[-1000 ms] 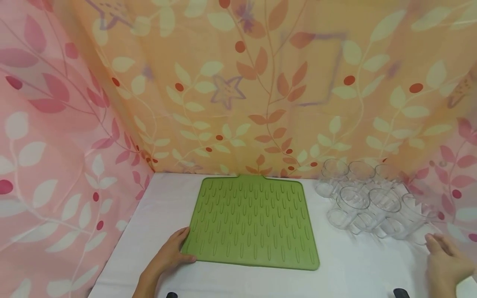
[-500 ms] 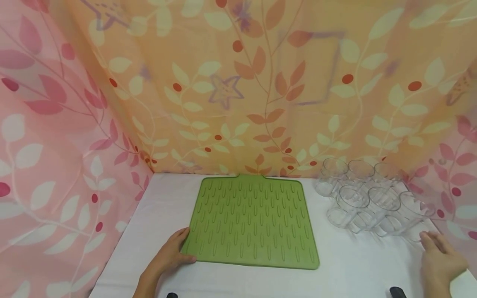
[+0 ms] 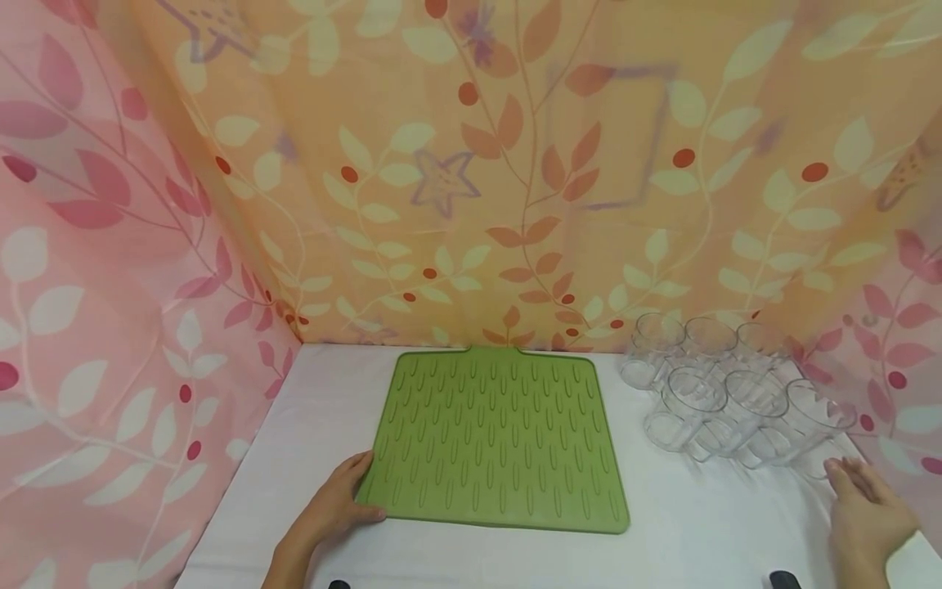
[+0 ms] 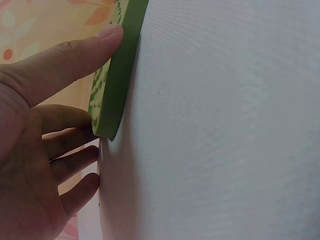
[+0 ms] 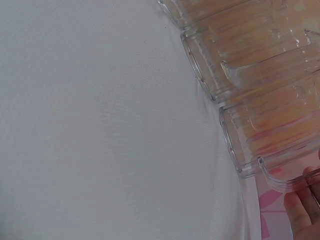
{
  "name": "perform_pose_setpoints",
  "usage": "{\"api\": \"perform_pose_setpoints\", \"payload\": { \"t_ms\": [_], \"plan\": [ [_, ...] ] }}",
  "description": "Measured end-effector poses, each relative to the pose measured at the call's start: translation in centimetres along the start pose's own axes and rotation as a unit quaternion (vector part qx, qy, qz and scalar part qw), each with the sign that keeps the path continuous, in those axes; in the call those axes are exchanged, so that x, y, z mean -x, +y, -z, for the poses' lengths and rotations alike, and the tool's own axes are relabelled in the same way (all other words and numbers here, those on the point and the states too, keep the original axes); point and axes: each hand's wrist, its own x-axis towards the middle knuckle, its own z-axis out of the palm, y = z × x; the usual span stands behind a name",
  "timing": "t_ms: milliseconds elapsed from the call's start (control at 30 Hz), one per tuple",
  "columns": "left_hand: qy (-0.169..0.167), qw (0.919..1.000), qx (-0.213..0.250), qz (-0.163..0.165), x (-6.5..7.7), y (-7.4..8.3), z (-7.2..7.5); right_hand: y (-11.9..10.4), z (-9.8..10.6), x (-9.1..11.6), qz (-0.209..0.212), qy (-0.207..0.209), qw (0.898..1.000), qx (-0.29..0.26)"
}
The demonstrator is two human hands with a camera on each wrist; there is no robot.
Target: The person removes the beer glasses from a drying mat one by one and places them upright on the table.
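Observation:
A green ridged rubber mat (image 3: 493,442) lies flat on the white table. My left hand (image 3: 334,495) holds its near left corner, the thumb on the front edge and the fingers along the left side. In the left wrist view the thumb (image 4: 85,55) reaches over the mat's thick edge (image 4: 122,80). At the right stand several clear glass mugs in two rows. My right hand (image 3: 872,511) is at the handle of the front right mug (image 3: 817,417). The right wrist view shows its fingers (image 5: 300,212) right at that mug's handle (image 5: 287,185); the thumb is hidden there.
More glass mugs (image 3: 658,348) stand close together behind the front row. An orange leaf-patterned cloth (image 3: 441,237) hangs along the table's back edge, with pink cloth (image 3: 110,286) at both sides. Dark rounded ends (image 3: 784,579) show at the bottom of the head view.
My right hand has moved slightly left, in to the handle of the front right mug. The left hand keeps its place at the mat's corner.

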Motion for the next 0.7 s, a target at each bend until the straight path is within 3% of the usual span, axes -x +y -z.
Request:
{"api": "perform_pose_setpoints", "payload": {
  "t_ms": [333,500,700],
  "plan": [
    [0.002,1.0000,-0.003,-0.003,0.1,0.0,-0.1,-0.3,0.0,0.1,-0.012,-0.010,1.000,-0.016],
    [0.004,1.0000,-0.003,-0.007,0.0,0.1,0.0,0.0,0.4,0.0,-0.002,-0.020,1.000,0.001],
    [0.002,1.0000,-0.003,-0.002,-0.2,0.1,0.1,-1.2,0.8,0.0,-0.026,-0.029,0.998,0.045]
  ]
}}
